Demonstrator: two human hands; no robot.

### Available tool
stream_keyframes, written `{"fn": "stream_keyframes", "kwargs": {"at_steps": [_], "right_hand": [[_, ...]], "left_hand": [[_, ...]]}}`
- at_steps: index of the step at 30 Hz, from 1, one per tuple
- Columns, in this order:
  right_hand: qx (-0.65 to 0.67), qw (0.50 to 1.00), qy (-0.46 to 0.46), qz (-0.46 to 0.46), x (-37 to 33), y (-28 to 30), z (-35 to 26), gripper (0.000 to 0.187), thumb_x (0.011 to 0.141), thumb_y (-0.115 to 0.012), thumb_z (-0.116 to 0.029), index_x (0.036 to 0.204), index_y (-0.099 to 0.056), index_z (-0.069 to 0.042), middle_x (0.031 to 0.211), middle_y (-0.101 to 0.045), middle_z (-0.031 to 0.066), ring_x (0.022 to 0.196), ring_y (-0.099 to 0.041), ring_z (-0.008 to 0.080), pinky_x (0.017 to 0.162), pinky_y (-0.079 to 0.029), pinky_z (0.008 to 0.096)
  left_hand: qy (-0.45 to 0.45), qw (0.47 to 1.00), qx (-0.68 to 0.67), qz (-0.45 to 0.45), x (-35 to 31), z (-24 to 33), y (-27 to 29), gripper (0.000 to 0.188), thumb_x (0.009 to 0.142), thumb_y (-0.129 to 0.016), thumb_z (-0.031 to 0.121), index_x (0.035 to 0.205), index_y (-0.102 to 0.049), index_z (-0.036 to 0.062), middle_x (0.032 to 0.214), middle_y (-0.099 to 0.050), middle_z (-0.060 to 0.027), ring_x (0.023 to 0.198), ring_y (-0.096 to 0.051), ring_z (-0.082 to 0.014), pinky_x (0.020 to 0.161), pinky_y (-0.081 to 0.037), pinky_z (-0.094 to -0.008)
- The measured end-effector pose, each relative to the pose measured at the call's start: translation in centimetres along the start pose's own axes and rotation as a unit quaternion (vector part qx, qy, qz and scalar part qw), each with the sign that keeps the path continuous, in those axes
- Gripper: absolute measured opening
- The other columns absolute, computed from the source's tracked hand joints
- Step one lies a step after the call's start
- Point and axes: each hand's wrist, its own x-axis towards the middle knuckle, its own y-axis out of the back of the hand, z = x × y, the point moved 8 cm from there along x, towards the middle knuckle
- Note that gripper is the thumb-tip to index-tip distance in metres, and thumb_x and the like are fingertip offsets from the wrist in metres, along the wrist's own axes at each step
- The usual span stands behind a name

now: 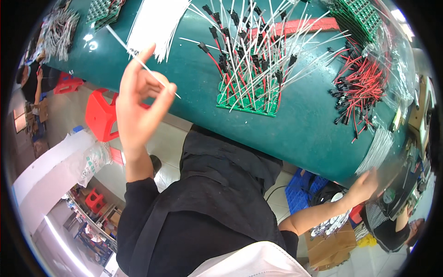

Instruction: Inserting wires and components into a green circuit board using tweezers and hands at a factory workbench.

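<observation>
My left hand (142,104) is raised over the table's near left part, thumb and forefinger pinching a thin white wire (121,42) that slants between them. On the right, my right hand (362,187) reaches to the table edge, at the lower end of a bundle of white wires (376,150); its fingers are blurred, so its hold is not clear. Between the hands lies a green circuit board panel (247,110). From it rise several red and black leads with black connectors (279,76), and many white wires (240,76) cross over them.
A stack of white wires (154,23) lies at the far edge. Red-black leads (364,85) are heaped at right, beside clear plastic bags (399,69) and stacked green boards (357,18). A red stool (100,115) stands left; a blue crate (300,187) sits below the table. Other people work nearby.
</observation>
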Motion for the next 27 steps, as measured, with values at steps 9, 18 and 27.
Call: {"fn": "stream_keyframes", "kwargs": {"at_steps": [9,18,27], "right_hand": [[0.418,0.901,0.037,-0.109,-3.7,4.4,-22.2,0.009,0.087,-0.07,-0.007,0.094,-0.068,-0.002,0.085,-0.067,0.0098,0.07,-0.063,0.0191,0.064,-0.052,0.0319],[0.397,0.882,0.204,-0.149,-8.4,3.0,-35.8,0.019,0.081,-0.077,-0.018,0.086,-0.062,-0.007,0.069,-0.061,0.0025,0.053,-0.059,0.0189,0.049,-0.046,0.0307],[0.381,0.894,0.198,-0.132,-8.4,3.4,-36.3,0.015,0.082,-0.075,-0.015,0.081,-0.061,-0.008,0.066,-0.062,0.0016,0.052,-0.059,0.0188,0.048,-0.046,0.031]], "left_hand": [[-0.041,0.94,0.338,-0.028,7.6,-5.8,4.2,0.046,0.086,-0.067,0.013,0.129,-0.055,0.0048,0.075,-0.059,-0.0065,0.062,-0.055,-0.0156,0.065,-0.049,-0.0297],[-0.082,0.989,0.047,-0.115,-1.5,-0.5,-2.8,0.009,0.081,-0.073,0.003,0.09,-0.069,0.0049,0.072,-0.059,-0.002,0.058,-0.053,-0.009,0.052,-0.043,-0.0229],[-0.023,0.986,-0.057,-0.155,-3.9,-1.9,-5.3,0.008,0.082,-0.073,0.003,0.089,-0.069,0.0053,0.069,-0.054,-0.0004,0.055,-0.047,-0.0074,0.049,-0.039,-0.0233]]}}
